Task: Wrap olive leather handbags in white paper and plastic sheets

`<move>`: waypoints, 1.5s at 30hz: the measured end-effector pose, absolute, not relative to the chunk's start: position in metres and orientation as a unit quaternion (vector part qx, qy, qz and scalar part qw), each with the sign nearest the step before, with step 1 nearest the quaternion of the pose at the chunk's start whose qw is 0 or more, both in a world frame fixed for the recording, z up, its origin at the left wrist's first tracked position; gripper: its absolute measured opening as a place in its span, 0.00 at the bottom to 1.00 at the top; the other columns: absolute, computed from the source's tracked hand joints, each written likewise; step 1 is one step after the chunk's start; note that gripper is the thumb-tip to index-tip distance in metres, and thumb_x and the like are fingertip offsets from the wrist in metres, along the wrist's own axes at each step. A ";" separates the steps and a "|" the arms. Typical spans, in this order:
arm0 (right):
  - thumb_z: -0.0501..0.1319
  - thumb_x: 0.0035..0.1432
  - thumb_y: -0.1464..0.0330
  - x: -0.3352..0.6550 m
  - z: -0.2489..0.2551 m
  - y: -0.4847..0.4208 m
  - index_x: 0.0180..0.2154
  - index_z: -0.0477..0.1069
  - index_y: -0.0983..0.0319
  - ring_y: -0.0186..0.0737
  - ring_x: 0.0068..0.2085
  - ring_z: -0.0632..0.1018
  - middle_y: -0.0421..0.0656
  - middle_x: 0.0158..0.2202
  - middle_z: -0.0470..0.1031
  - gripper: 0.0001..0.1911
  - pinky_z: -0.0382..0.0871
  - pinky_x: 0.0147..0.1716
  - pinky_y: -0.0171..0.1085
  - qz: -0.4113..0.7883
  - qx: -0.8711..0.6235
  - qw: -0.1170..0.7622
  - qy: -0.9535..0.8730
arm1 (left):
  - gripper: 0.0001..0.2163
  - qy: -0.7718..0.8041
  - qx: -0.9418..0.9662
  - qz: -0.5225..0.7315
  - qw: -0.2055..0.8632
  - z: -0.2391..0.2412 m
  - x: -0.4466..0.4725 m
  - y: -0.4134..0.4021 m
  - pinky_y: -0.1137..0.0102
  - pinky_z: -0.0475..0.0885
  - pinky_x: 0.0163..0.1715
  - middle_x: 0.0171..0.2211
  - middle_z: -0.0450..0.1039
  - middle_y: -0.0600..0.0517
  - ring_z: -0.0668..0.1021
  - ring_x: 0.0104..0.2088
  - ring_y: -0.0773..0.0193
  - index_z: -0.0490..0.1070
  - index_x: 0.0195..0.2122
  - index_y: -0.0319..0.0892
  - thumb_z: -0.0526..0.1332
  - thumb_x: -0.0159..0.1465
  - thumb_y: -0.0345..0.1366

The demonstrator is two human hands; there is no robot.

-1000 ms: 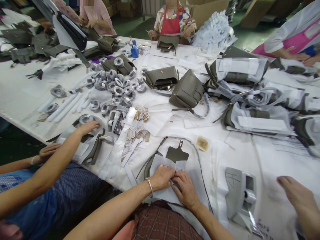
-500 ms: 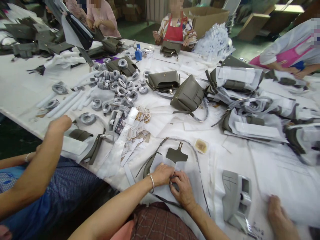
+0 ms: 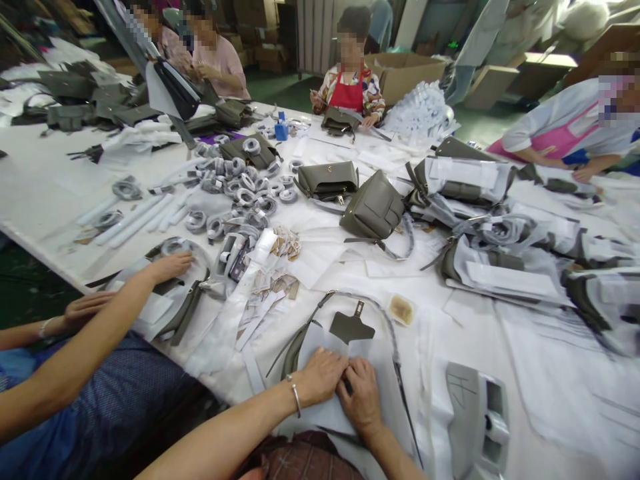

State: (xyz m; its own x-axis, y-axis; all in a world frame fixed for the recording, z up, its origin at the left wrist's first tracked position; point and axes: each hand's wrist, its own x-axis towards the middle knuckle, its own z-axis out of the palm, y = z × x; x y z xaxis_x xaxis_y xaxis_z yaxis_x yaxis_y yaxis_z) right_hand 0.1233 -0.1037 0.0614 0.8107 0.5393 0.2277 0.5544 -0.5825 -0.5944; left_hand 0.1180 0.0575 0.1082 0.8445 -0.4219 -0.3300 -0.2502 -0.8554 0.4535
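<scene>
In front of me lies an olive-green handbag, mostly covered by a sheet of thin white paper. Its flap, with a metal clasp piece, points away from me, and a wrapped strap loops around the far side. My left hand, with a bracelet at the wrist, has its fingers closed on the paper over the bag's middle. My right hand is right beside it, fingers bent and pinching the same paper. The fingertips meet, and the hands partly hide what lies under them.
Paper scraps and coiled wrapped straps lie to the left. Two olive bags sit ahead; wrapped bags are piled right. A grey tape dispenser stands near my right. A co-worker's hand works at left.
My hands stay together on the paper with slight finger movement. The left co-worker's hand has reached across onto a coiled strap. Another hand at lower right has left the view, which has tilted up.
</scene>
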 end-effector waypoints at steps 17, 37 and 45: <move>0.53 0.63 0.74 0.129 0.074 -0.111 0.39 0.68 0.57 0.45 0.38 0.70 0.43 0.36 0.71 0.08 0.65 0.38 0.44 0.051 -0.858 0.368 -0.356 | 0.12 -0.155 0.925 -0.263 0.227 0.113 0.138 0.056 0.58 0.69 0.45 0.40 0.74 0.44 0.76 0.41 0.53 0.61 0.44 0.40 0.56 0.59 0.31; 0.53 0.65 0.71 0.110 0.068 -0.114 0.35 0.69 0.57 0.43 0.33 0.72 0.42 0.32 0.71 0.08 0.65 0.32 0.41 0.031 -0.850 0.349 -0.393 | 0.07 -0.190 0.922 -0.241 0.236 0.122 0.122 0.063 0.62 0.66 0.45 0.41 0.72 0.48 0.73 0.43 0.55 0.63 0.42 0.42 0.56 0.63 0.30; 0.53 0.65 0.72 0.112 0.069 -0.110 0.36 0.68 0.56 0.43 0.33 0.71 0.41 0.31 0.72 0.08 0.62 0.33 0.41 0.058 -0.842 0.337 -0.417 | 0.05 -0.217 0.934 -0.150 0.242 0.108 0.079 0.083 0.65 0.62 0.44 0.38 0.72 0.49 0.72 0.41 0.60 0.65 0.42 0.42 0.53 0.67 0.33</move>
State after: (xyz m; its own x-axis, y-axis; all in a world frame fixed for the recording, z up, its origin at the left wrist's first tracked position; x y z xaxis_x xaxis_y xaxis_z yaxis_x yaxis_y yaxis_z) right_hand 0.1124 -0.1097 0.0694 0.6455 0.7416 0.1824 0.6628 -0.4254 -0.6162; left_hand 0.0791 0.0829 0.1082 0.8611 -0.4772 -0.1752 -0.3319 -0.7888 0.5174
